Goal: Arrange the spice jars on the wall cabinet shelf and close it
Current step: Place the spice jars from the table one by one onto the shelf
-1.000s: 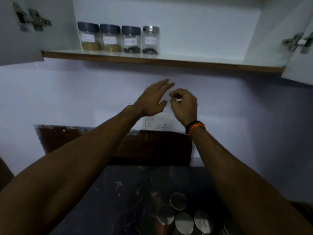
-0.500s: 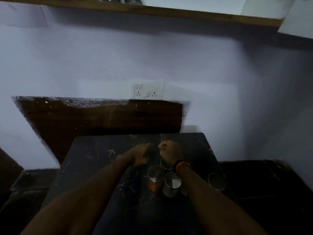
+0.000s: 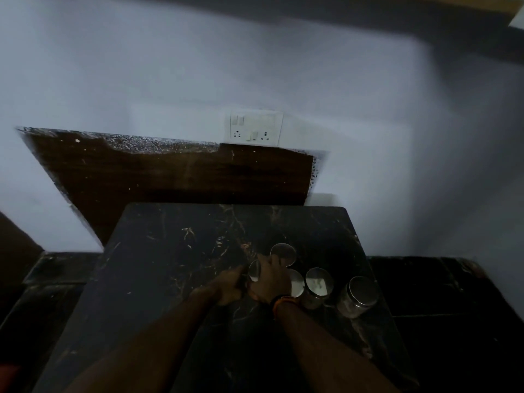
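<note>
Several glass spice jars with silver lids stand clustered on the dark marble table (image 3: 170, 265), right of its middle. My left hand (image 3: 229, 287) curls round the left side of the nearest-left jar (image 3: 254, 270). My right hand (image 3: 269, 282), with an orange wristband, wraps its right side; the fingertips are hidden in the dim light. Other jars stand just behind (image 3: 282, 252) and to the right (image 3: 319, 282), the last one (image 3: 363, 290) furthest right. Only the wooden edge of the cabinet shelf (image 3: 482, 1) shows at the top right.
A white socket plate (image 3: 256, 129) is on the wall above a dark wooden panel (image 3: 170, 177). A corner of the open cabinet door (image 3: 517, 19) shows at the top right. Dark surfaces lie low on either side of the table.
The view dropped from the open cabinet to the table. Both hands came down from below the shelf and closed on one jar at the cluster's left.
</note>
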